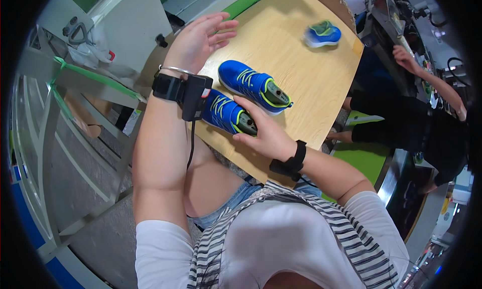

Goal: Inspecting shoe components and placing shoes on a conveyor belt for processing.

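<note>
Two blue shoes with lime-green laces and collars lie side by side on a light wooden table. My right hand grips the heel end of the nearer shoe, its fingers and thumb on either side of the opening. Part of that shoe's toe is hidden behind my left wrist. The farther shoe is untouched. Each opening is filled by a dark green insert with a round hole. My left hand is raised left of the shoes, fingers apart and holding nothing.
Another blue shoe, blurred, is at the table's far right. A person in dark clothes works beyond the right edge. Grey metal bars with green ties stand at left, near a pale cabinet. A cable hangs from my left wrist device.
</note>
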Available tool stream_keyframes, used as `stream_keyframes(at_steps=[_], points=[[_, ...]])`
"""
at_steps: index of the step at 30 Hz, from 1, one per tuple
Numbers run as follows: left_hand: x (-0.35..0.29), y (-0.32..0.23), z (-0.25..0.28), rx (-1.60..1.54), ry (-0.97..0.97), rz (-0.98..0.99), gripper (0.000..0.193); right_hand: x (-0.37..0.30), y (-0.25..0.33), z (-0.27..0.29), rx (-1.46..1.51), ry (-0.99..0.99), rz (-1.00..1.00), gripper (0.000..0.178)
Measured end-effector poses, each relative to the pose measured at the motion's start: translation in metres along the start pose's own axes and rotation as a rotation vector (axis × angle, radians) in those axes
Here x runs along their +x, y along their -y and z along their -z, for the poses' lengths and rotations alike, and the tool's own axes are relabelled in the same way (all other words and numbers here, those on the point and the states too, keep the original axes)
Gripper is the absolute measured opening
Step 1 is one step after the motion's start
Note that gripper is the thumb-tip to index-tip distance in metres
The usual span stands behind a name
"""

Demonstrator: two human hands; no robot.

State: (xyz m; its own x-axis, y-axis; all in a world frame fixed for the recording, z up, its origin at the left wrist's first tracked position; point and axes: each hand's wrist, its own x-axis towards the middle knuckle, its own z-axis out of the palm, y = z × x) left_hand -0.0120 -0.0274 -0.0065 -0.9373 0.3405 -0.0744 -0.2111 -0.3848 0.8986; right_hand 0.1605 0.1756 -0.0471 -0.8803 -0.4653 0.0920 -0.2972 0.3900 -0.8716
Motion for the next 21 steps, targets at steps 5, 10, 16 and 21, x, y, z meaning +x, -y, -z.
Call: stream_keyframes(at_steps=[5, 10, 16, 21], points=[[-0.009, -0.018, -0.008, 0.105, -0.034, -0.086, 0.040, -0.001, 0.013, 0.027, 0.385, -0.089, -0.176, 0.079], [-0.017, -0.029, -0.012, 0.088, -0.143, -0.207, 0.047, 0.014, 0.070, 0.093, 0.454, -0.380, -0.093, 0.079], [-0.040, -0.024, -0.082, -0.193, 0.539, -0.035, 0.084, 0.045, 0.084, 0.104, 0.261, -0.407, 0.188, 0.075], [0.001, -0.055, -0.043, -0.437, 0.268, -0.267, 0.074, 0.027, 0.023, 0.084, -0.403, -0.197, 0.031, 0.071]])
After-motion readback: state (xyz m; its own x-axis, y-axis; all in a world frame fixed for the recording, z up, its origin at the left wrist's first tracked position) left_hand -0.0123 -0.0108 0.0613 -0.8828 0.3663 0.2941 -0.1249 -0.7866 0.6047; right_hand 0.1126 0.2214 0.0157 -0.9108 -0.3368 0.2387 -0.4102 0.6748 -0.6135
